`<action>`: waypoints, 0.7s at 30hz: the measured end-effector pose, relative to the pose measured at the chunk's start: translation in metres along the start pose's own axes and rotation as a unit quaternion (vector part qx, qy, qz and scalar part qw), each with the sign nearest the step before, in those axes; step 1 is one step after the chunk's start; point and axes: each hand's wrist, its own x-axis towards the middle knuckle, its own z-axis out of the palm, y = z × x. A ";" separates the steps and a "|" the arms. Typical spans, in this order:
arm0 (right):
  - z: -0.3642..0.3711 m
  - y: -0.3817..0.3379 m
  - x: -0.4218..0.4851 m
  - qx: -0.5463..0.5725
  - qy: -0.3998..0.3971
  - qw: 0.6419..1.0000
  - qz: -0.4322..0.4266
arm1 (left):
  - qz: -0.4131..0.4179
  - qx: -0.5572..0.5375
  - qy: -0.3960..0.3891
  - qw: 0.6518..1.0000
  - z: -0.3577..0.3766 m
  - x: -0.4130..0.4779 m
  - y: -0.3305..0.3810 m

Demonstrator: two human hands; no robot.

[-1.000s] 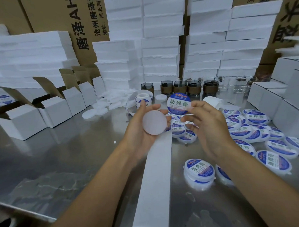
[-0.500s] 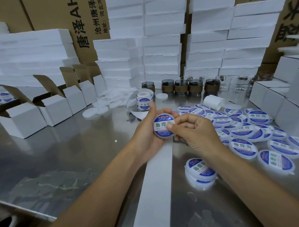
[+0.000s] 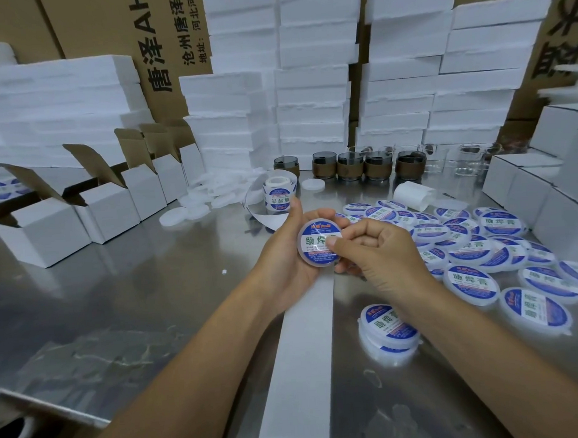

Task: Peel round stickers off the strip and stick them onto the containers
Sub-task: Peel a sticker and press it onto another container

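My left hand [image 3: 284, 252] holds a small round white container [image 3: 317, 242] over the steel table, its lid facing me with a blue and white round sticker on it. My right hand [image 3: 378, 251] is curled into a loose fist, and its thumb presses on the right side of the sticker. The white backing strip [image 3: 303, 350] runs from under my hands toward me. The sticker roll [image 3: 278, 192] stands just beyond my left hand.
Several labelled containers [image 3: 471, 254] lie spread on the table at the right, two stacked [image 3: 387, 330] near my right forearm. Unlabelled white lids [image 3: 197, 203], open white boxes [image 3: 39, 229], dark glass jars [image 3: 351, 164] and foam stacks [image 3: 311, 85] stand behind.
One second ago my right hand held a peeled sticker above the bare container in my left hand. The sticker now sits on the lid, and my right thumb presses it down.
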 end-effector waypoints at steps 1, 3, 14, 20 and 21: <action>0.000 0.000 0.000 0.003 0.002 1.000 -0.001 | -0.001 0.000 0.001 1.000 0.000 0.000 0.000; 0.001 0.000 0.000 0.002 0.005 1.000 0.000 | -0.002 -0.001 0.001 1.000 0.001 0.000 0.000; 0.002 0.002 0.001 -0.037 0.028 0.999 0.004 | -0.005 0.005 -0.002 1.000 0.004 -0.001 0.000; 0.002 0.004 0.000 -0.056 0.044 0.997 0.006 | -0.002 0.019 -0.021 1.000 0.001 0.001 -0.002; 0.003 0.004 0.000 -0.058 0.048 0.997 0.005 | 0.007 0.027 -0.027 0.999 0.001 0.001 -0.003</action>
